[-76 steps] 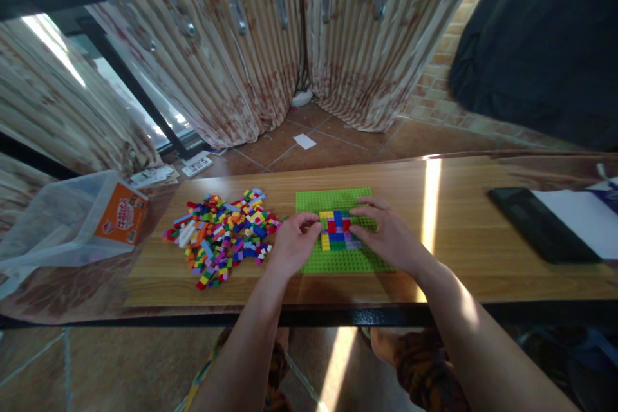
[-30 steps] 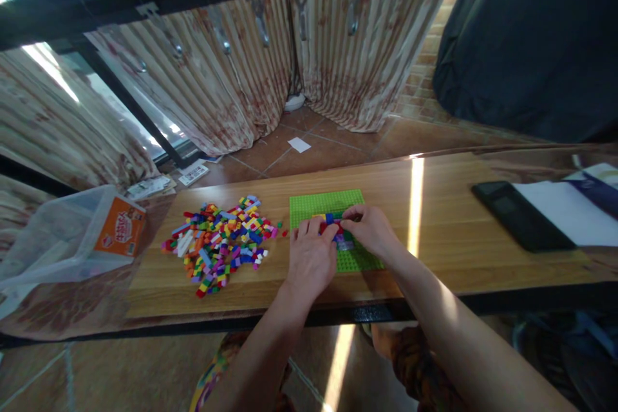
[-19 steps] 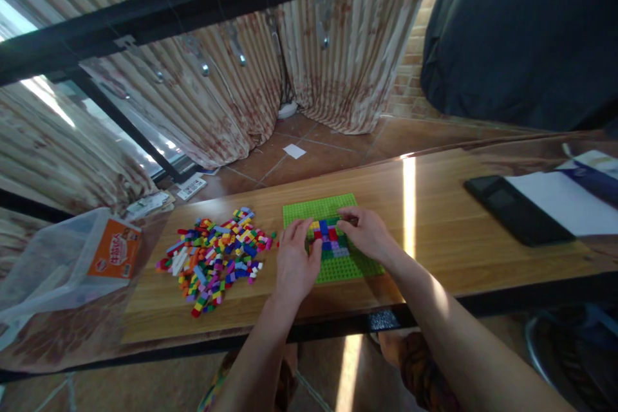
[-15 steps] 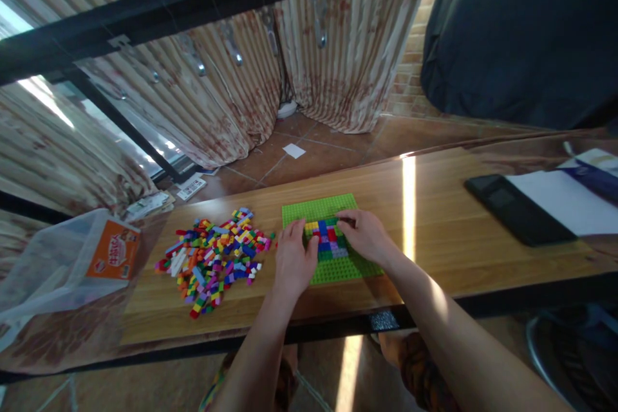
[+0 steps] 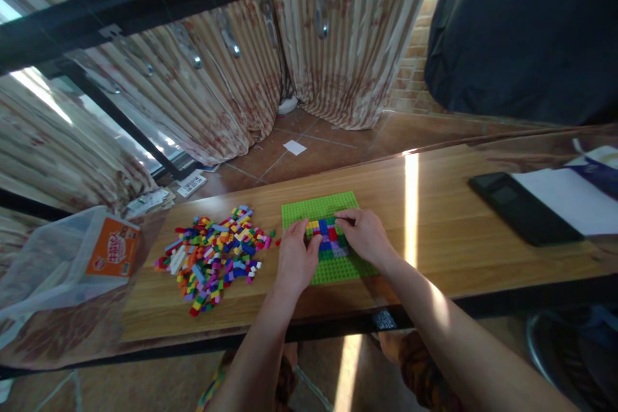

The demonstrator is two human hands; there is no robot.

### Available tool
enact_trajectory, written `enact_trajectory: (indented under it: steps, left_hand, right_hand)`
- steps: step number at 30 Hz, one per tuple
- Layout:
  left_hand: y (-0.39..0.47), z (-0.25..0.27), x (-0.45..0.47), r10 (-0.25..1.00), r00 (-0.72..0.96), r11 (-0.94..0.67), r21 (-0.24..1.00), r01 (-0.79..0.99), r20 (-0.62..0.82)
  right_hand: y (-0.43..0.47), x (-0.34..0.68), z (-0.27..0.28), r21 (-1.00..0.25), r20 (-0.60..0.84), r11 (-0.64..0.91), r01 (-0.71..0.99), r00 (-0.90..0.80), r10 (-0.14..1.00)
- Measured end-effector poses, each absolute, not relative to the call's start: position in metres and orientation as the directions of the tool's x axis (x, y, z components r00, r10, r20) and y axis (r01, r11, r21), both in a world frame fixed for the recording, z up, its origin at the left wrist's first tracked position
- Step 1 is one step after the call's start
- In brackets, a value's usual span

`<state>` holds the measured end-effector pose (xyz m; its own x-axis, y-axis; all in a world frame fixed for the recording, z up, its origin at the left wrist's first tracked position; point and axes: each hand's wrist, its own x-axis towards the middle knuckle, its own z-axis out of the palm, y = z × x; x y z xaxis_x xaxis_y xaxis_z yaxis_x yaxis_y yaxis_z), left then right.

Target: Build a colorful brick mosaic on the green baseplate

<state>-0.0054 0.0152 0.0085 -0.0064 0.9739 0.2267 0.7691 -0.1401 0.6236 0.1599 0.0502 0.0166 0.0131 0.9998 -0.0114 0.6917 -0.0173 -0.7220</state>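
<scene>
At the far left of the frame a clear plastic tub (image 5: pixel 53 264) with an orange label lies tipped on its side at the end of the counter (image 5: pixel 458 238), its mouth turned toward the frame's left edge. Just right of it, in the left-centre, a loose heap of small coloured bricks (image 5: pixel 215 254) is spread flat on the wood, probably so that single pieces can be told apart and picked out.

At centre lies a green baseplate (image 5: pixel 318 206), flat on the counter, with a patch of yellow, blue, red, purple and green bricks (image 5: pixel 329 238) pressed onto its middle. The left hand (image 5: pixel 295 259) rests on the plate's left edge, fingers curled down beside the patch; it seems to steady the plate. The right hand (image 5: pixel 365 236) comes in from the right, fingertips bent onto the patch's upper right corner, as if pressing a piece home. Whether either hand pinches a loose brick cannot be told.

Right of the hands a bar of sunlight crosses the wood. At the far right a black tablet (image 5: pixel 524 206) lies flat, with white paper (image 5: pixel 564 196) overlapping its edge.
</scene>
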Motion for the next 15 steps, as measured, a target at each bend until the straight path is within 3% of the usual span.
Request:
enact_trajectory:
  steps: [15]
  left_hand:
    - [0.0108,0.0148,-0.0021,0.985,-0.067,-0.065,0.698,0.713,0.160]
  right_hand:
    - [0.0524,0.1633,0.0128,-0.732,0.097,0.101,0.674,-0.044,0.994]
